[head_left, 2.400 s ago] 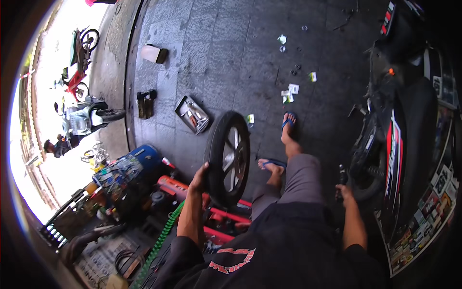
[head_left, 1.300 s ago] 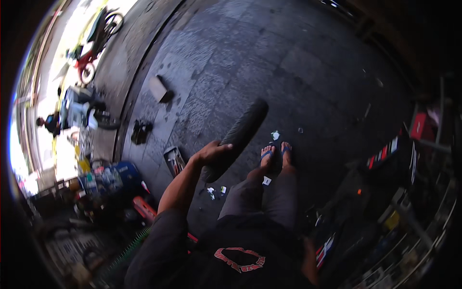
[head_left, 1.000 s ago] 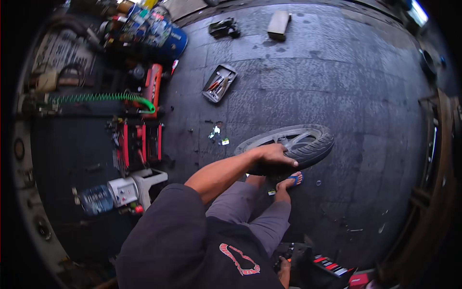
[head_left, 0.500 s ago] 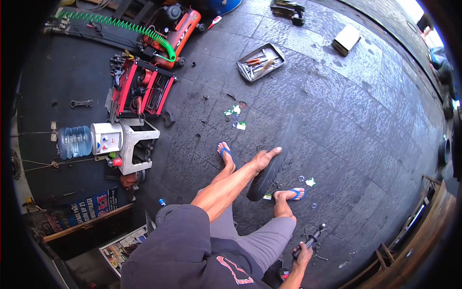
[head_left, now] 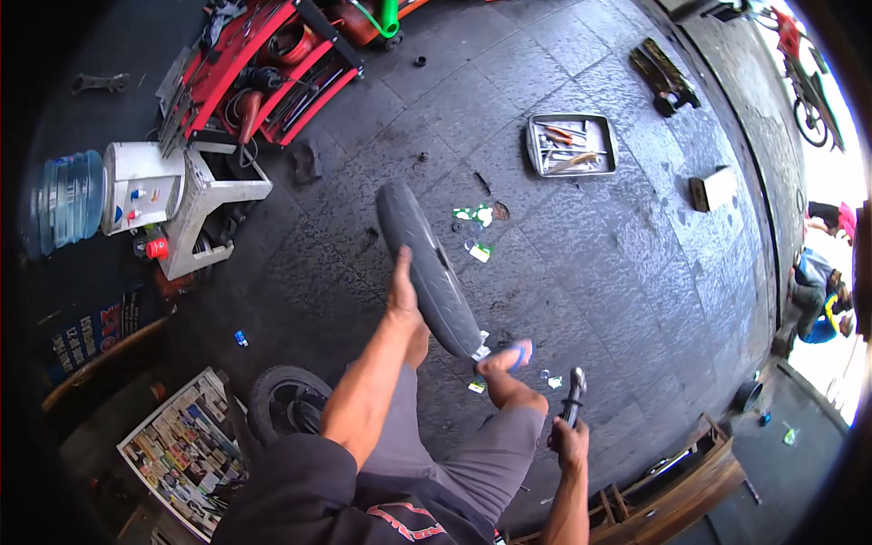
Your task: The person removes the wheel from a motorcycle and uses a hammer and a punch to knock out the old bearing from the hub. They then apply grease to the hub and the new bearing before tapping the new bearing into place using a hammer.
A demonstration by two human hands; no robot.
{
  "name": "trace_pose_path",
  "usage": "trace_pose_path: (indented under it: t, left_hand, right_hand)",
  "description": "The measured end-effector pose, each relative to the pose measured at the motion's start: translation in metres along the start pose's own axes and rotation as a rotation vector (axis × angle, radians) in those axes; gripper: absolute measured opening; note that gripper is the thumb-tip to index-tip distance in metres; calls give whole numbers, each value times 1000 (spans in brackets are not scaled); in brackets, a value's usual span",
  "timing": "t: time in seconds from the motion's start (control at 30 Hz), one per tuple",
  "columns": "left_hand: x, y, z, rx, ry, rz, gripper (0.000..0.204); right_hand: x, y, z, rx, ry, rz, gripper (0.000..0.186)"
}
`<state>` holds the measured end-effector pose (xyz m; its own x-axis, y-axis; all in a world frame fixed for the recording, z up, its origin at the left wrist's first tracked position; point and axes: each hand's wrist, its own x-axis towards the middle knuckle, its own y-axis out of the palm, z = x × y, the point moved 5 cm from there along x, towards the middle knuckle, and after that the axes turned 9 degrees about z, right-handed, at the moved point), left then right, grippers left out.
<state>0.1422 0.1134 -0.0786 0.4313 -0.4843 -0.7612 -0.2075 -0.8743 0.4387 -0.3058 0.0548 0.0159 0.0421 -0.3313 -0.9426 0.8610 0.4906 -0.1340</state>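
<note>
My left hand (head_left: 403,292) grips the tread of a motorcycle wheel with a black tire (head_left: 422,272), seen nearly edge-on, in front of my legs. In my right hand (head_left: 569,438) is a black hand tool with a rounded metal end (head_left: 574,400), its exact kind unclear, held beside my right knee. One blue sandal (head_left: 513,357) shows near the wheel's lower end. Small green-and-white packets (head_left: 480,250) and other scraps lie on the floor ahead. Behind my left arm another wheel (head_left: 272,395) is partly hidden.
Red tool cart (head_left: 272,109), white stool (head_left: 218,186) and water dispenser (head_left: 136,186) stand left. A tool tray (head_left: 570,145), dark wooden block (head_left: 663,77) and pale block (head_left: 713,189) lie ahead. A wooden structure (head_left: 672,490) is lower right; parked motorbike (head_left: 795,82) outside at right.
My view has swung round, bringing the doorway from left to right. The held wheel has turned and shifted, now nearly edge-on left of centre. Both hands keep hold of their items.
</note>
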Motion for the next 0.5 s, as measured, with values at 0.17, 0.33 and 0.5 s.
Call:
trace_pose_path:
  t: [0.17, 0.33, 0.5]
  left_hand:
    - [63, -108, -83, -114, 162, -65, 78]
    - [120, -161, -117, -206, 249, -52, 90]
    - [141, -244, -162, -66, 238, 0, 100]
  right_hand:
    - [119, 59, 111, -275, -103, 108, 18]
    - [298, 102, 170, -527, -108, 127, 20]
    - [464, 124, 162, -933, -393, 0, 34]
